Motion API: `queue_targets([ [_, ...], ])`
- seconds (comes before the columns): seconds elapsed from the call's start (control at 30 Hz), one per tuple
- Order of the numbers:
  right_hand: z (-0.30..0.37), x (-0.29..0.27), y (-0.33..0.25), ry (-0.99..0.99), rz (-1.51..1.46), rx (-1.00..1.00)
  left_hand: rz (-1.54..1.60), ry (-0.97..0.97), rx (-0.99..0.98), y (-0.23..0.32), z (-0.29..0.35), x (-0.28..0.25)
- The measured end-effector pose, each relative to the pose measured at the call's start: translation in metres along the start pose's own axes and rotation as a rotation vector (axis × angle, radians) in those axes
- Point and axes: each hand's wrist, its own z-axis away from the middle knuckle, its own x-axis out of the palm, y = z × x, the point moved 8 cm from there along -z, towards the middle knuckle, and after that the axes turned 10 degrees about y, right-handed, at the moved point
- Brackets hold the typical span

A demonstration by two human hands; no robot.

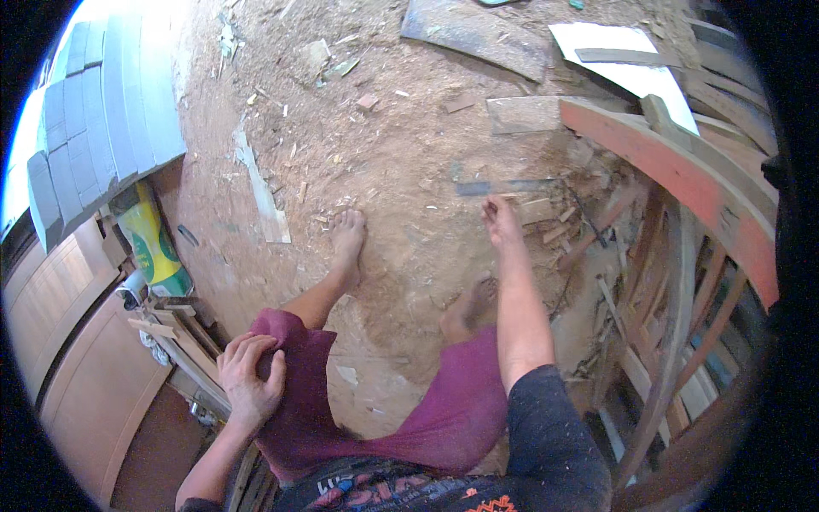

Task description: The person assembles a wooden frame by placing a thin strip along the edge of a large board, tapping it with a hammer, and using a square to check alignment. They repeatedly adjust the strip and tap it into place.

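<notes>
My left hand (252,375) rests on my left knee, on the maroon cloth (294,350) of my trousers. Its thumb and fingers are apart, draped over the knee, and it holds nothing. Stretched forward over the floor, my right hand (502,220) has its fingers curled together in a pinch; anything between them is too small to make out. Just to its right is a pale wood block (536,211) among small offcuts. Beyond the fingertips, a thin grey strip (503,186) lies flat on the dusty floor (401,256).
Grey stacked boards (85,119) stand at the upper left above a yellow-green sack (153,247). Brown wooden panels (98,375) line the left. A red-painted beam (674,179) and leaning timber (674,324) crowd the right. A white sheet (631,72) lies at the far right.
</notes>
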Motion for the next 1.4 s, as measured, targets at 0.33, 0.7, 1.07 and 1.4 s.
queue_targets([
  [0.33, 0.056, 0.029, -0.065, 0.035, 1.535, -1.251, -0.011, -0.052, 0.073, 0.017, -0.004, 0.009],
  [0.7, 0.040, 0.000, -0.107, -0.092, 1.695, -1.499, 0.009, -0.041, 0.050, 0.025, 0.004, 0.008],
  [1.07, 0.243, -0.083, -0.180, 0.377, 0.162, -1.097, -0.090, -0.309, 0.088, 0.042, 0.007, 0.038],
  [1.4, 0.553, -0.105, -0.121, 0.200, 0.647, -0.736, 0.180, -0.489, 0.812, 0.177, 0.110, -0.025],
])
